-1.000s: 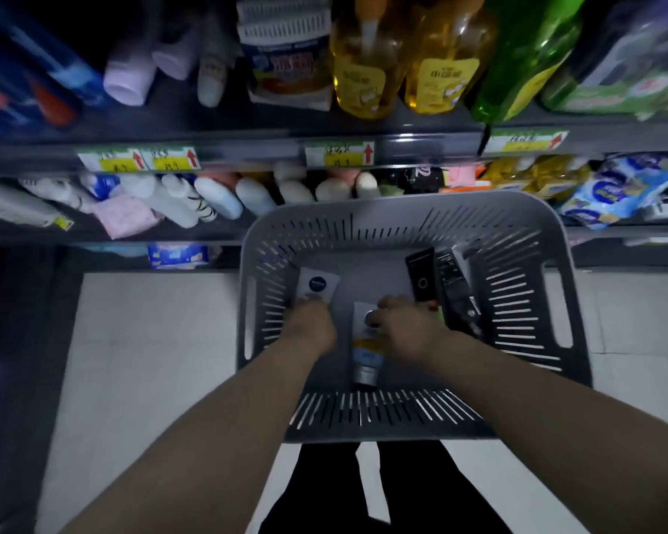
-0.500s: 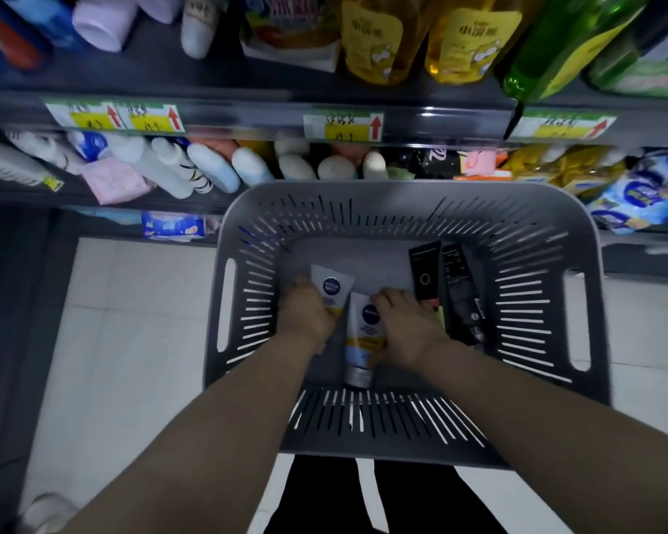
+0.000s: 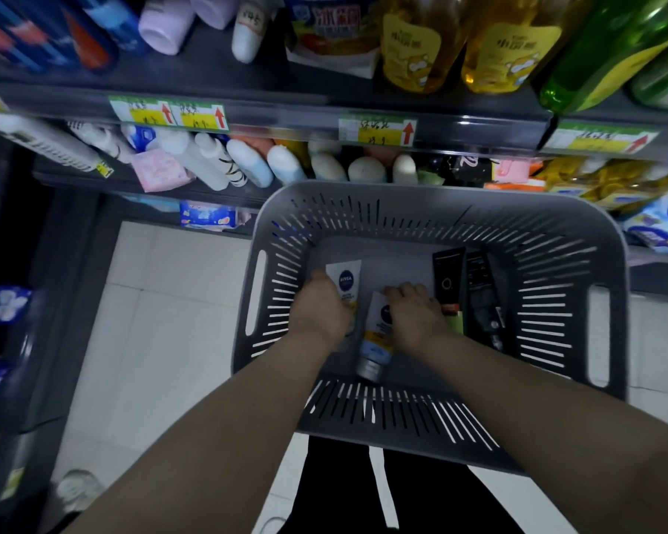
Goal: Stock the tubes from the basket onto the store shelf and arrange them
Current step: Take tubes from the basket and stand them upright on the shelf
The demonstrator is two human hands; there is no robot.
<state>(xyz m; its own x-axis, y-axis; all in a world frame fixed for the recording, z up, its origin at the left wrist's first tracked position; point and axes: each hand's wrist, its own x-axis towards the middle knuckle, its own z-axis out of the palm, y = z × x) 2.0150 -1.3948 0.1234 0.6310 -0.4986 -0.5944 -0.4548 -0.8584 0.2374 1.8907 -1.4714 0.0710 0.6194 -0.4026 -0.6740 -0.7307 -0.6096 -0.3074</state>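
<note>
Both my hands reach into a grey slotted basket (image 3: 432, 210) on the floor before the shelves. My left hand (image 3: 319, 312) grips a white tube with a blue round logo (image 3: 346, 279), its flat end pointing away from me. My right hand (image 3: 415, 316) grips a second white, yellow and blue tube (image 3: 376, 346) with a silver cap toward me. Two black tubes (image 3: 446, 279) (image 3: 483, 294) lie at the right of the basket floor, with a green item partly hidden under my right hand.
A dark store shelf (image 3: 286, 109) with green-yellow price tags runs across the top, holding yellow and green bottles above. The lower shelf holds white bottles (image 3: 247, 163) and pink packs lying down. A pale tiled floor (image 3: 151, 321) lies to the left.
The view has tilted and moved closer. Both hands closed round the two white tubes, and the left tube has been drawn nearer the right one.
</note>
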